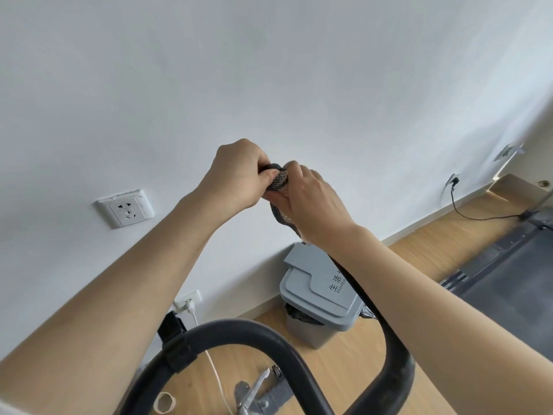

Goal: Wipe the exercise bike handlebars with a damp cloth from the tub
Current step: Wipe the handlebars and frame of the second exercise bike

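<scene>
Handlebars (248,333) run off-frame below; both hands' (236,172) (311,202) grip hides most of the patterned cloth (279,179) wrapping the bar's tip.

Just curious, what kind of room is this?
Probably a room at home used for exercise: a bike's handlebar, a lidded bin on wood floor, and what looks like a treadmill.

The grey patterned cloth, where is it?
The grey patterned cloth sits mid-frame, wrapped around the black handlebar's tip, pinched between left hand and right hand.
</scene>
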